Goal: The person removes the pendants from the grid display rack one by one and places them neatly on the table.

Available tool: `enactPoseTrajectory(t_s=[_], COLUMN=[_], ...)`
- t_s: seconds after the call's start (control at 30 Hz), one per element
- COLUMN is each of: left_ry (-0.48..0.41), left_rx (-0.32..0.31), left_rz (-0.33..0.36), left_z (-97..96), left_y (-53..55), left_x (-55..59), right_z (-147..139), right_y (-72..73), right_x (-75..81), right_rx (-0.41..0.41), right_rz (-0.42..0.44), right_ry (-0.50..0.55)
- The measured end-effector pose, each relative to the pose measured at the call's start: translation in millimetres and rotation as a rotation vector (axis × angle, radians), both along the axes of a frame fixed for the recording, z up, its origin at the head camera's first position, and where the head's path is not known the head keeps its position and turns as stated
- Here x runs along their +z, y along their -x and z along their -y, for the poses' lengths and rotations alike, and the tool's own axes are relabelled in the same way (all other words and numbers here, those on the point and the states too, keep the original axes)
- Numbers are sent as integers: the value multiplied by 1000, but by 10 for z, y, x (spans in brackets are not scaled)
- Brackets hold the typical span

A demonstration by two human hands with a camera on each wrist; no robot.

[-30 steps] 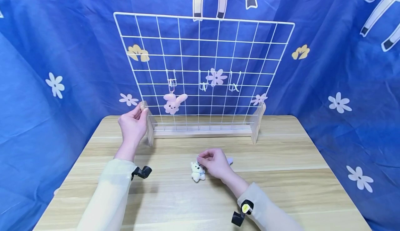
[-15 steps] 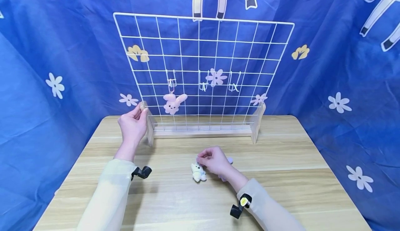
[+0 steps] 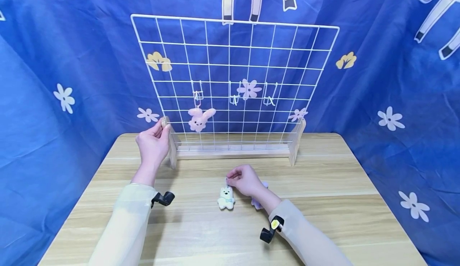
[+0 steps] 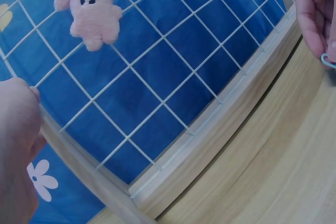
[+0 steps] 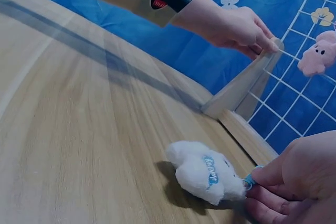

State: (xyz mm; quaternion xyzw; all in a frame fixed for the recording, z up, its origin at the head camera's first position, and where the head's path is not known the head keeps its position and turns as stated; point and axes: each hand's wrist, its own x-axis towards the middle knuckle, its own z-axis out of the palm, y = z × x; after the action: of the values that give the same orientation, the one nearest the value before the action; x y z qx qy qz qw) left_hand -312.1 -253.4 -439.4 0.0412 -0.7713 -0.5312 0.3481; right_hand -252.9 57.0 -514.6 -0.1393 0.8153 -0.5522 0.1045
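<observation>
My right hand pinches the small blue ring on top of a white plush keychain. This little animal has a dark nose and a blue lettered ribbon across its body; it is close over the wooden table, its shadow beside it. At the back left, my left hand grips the top of the wooden side support of a white wire grid rack. A pink plush bunny hangs from the rack's left hook.
Two more white hooks, a middle one and a right one, are on the grid with nothing hanging from them. A purple plush lies on the table, partly hidden by my right forearm. A blue patterned cloth surrounds the table.
My right hand has moved slightly up and away from me with the ring. The white plush has straightened below it, and more of the purple plush shows. My left hand stays put.
</observation>
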Motion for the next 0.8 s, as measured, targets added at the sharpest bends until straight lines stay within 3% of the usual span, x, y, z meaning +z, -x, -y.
enactPoseTrajectory(t_s=[0.3,0.5,0.63,0.8], left_ry=[3,-8,0,13], left_rx=[15,6,10,19], left_rz=[-10,-2,5,2], left_z=[2,-11,-10,-4], left_y=[16,11,11,18], left_x=[-10,0,-2,-5], right_z=[31,-4,-31,-50], right_y=[51,94,150,222], right_x=[-42,-42,26,234], right_rx=[-14,-39,-45,-54], right_rz=[5,-50,-97,-134], right_ry=[-31,-1,38,101])
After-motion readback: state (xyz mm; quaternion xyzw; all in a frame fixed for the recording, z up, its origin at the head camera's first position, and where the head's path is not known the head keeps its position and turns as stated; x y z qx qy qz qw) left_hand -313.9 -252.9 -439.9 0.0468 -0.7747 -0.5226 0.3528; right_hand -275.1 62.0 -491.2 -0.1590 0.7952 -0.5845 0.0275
